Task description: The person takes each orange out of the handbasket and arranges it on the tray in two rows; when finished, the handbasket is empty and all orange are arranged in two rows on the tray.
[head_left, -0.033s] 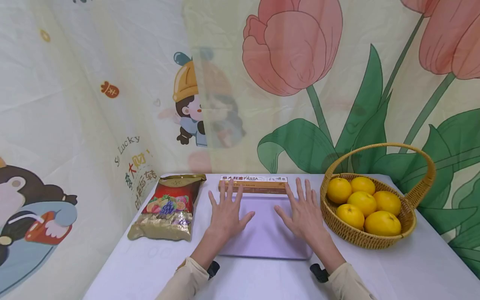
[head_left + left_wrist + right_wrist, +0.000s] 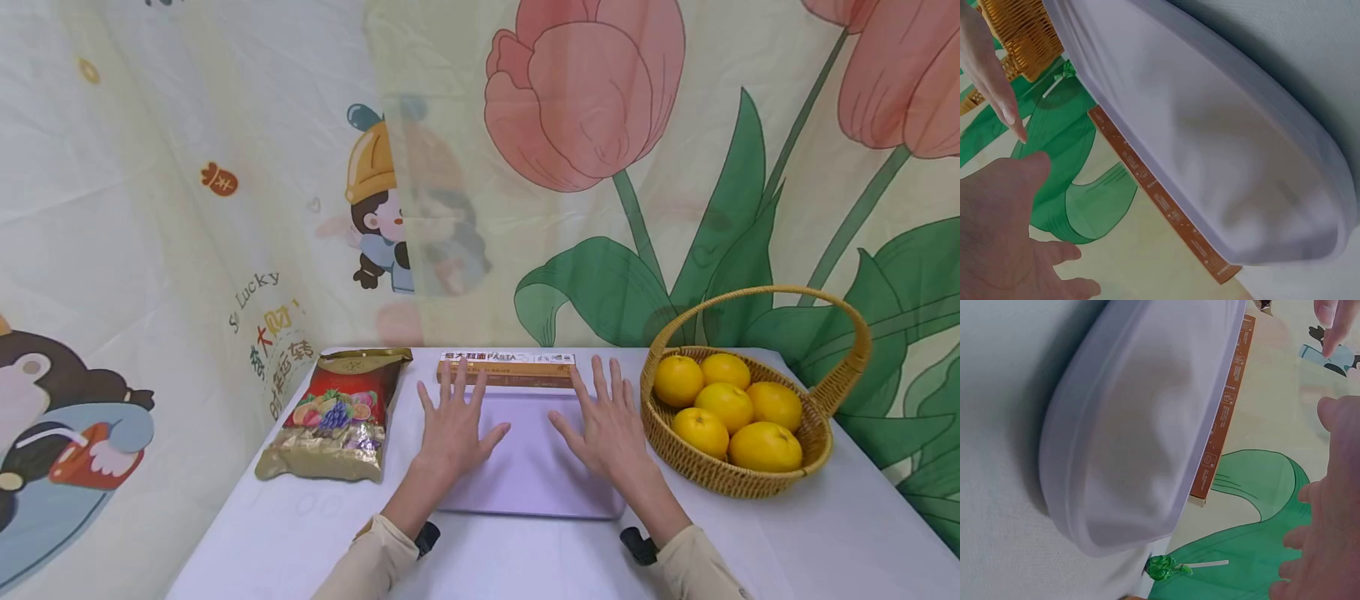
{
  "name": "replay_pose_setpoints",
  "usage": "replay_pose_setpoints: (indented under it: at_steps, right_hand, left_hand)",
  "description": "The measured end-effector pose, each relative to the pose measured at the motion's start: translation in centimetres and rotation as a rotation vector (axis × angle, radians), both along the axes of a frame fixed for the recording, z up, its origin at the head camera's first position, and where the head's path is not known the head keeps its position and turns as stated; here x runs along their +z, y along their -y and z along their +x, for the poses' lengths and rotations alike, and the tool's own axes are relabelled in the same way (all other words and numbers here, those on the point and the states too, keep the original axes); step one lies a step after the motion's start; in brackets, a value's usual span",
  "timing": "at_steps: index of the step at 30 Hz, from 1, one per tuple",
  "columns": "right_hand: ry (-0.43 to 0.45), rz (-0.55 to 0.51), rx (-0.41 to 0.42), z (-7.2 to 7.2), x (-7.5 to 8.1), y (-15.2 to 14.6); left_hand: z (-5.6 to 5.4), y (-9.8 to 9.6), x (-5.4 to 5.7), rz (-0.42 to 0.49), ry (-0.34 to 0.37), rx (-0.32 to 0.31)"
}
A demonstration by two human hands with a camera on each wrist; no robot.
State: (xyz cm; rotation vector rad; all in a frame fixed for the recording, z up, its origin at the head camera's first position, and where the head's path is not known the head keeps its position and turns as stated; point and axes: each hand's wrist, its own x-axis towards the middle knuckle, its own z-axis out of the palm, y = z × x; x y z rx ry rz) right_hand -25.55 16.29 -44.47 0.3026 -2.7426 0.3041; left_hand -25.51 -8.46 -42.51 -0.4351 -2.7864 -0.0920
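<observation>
Both hands hover with fingers spread over a shallow lilac tray [image 2: 532,475]. My left hand [image 2: 452,433] is above the tray's left side, and my right hand [image 2: 611,433] above its right side. Neither holds anything; the wrist views show a gap between each palm and the tray. Along the tray's far edge lies a long brown pasta box [image 2: 517,373] with a white lettered side. In the right wrist view, a lollipop in green wrapping [image 2: 1161,567] with a white stick lies past the tray's end; in the head view it is hidden.
On the left lies a red and gold packet [image 2: 333,417] with fruit pictures. To the right stands a wicker basket [image 2: 738,486] with a tall handle, holding several oranges [image 2: 723,407]. A printed curtain [image 2: 465,167] hangs behind the white-covered table [image 2: 517,567].
</observation>
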Motion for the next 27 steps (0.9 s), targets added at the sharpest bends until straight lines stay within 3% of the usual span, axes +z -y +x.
replay_pose_setpoints:
  at_steps: [19,23,27]
  right_hand:
    - [0.002,-0.007,-0.017,0.1,0.2,-0.6]
    - [-0.026,-0.057,0.032,0.8,0.8,-0.8]
    - [-0.136,-0.192,0.125,2.6,2.4,-1.8]
  left_hand:
    - [0.1,0.1,0.2,0.014,-0.003,-0.001]
    - [1.2,1.0,0.3,0.183,0.031,-0.038]
    - [3.1,3.3,0.3,0.404,0.167,-0.059]
